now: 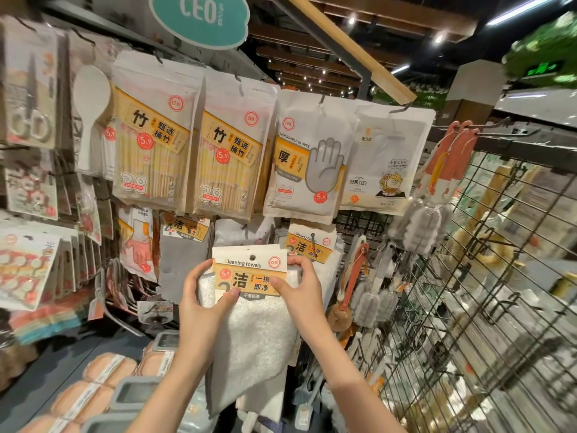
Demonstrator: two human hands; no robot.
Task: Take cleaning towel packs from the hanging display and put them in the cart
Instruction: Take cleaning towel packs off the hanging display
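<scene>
Both hands — left (199,295), right (299,285) — grip one towel pack (249,276) by its card, seemingly unhooked; more packs (309,245) hang at one o'clock — cart unseen.

Fluffy cloth towel pack (259,323), paper header

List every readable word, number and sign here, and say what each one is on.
"Cleaning towels", "CEO", "5.9": card label of the white fluffy towel pack held by both hands.
"CEO": teal overhead sign.
"DISPOSABLE GLOVES", "5.9": white glove pouch.
"38", "5.9": bamboo chopstick packs.
"25": white cartoon pouch.
Smaller print: too blurred.
</scene>
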